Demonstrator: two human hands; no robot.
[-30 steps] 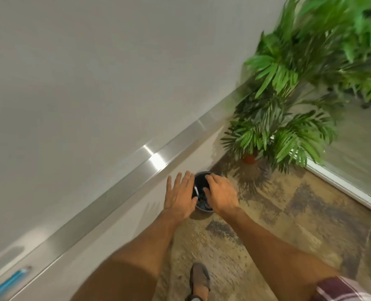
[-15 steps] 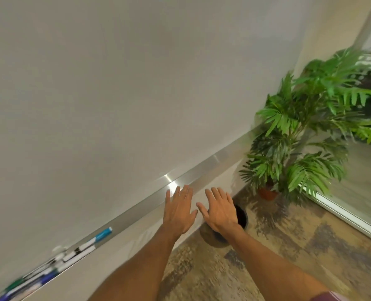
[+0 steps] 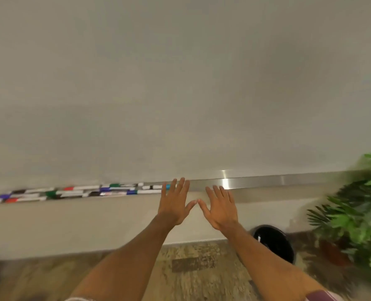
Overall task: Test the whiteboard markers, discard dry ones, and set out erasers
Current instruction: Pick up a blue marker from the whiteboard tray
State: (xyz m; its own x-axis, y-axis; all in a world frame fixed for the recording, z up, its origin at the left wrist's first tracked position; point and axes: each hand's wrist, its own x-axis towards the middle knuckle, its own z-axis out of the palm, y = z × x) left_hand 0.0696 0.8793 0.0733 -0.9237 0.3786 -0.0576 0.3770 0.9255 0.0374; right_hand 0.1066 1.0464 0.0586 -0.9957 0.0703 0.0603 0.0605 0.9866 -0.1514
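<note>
A blank whiteboard (image 3: 180, 83) fills the upper view. Along its bottom runs a metal tray (image 3: 267, 182). Several whiteboard markers (image 3: 76, 192) with blue, red, green and black caps lie in the tray's left half. My left hand (image 3: 174, 203) and my right hand (image 3: 220, 206) are raised side by side in front of the tray, fingers straight and spread, thumbs nearly touching, holding nothing. A black round bin (image 3: 275, 242) stands on the floor below my right forearm, with a white object visible inside.
A potted green plant (image 3: 358, 213) stands at the right edge beside the bin. A mottled carpet (image 3: 191, 263) covers the floor below the wall.
My hands have lifted from the bin up to tray height, and my view has swung left and upward. The markers in the tray have come into sight; the plant has slid to the right edge.
</note>
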